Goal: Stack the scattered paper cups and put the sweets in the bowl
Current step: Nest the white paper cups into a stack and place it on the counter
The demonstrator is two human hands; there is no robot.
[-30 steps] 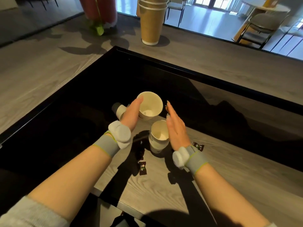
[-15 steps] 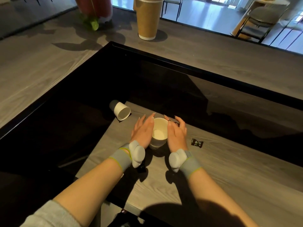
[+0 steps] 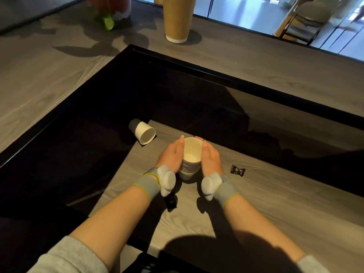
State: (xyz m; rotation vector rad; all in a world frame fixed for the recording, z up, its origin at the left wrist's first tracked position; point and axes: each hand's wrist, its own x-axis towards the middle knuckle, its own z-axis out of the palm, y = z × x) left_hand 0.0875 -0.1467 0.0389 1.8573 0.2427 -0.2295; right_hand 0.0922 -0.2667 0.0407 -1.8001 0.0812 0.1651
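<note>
Now the stack of cups (image 3: 190,154) stands upright on the grey wood-grain table (image 3: 275,203), white, mouth open towards us, ridged rims banded below the top. The left hand (image 3: 171,156) and right hand (image 3: 210,160) press flat against its sides, fingers straight, not wrapped round it. A second ago the left hand carried a tilted cup above; now that one sits nested. One smooth, tapered paper cup (image 3: 144,132) lies tipped over just left. A dark crinkled sweet (image 3: 237,170) rests right of the hands, and another sweet (image 3: 171,200) lies beneath the left wrist.
</note>
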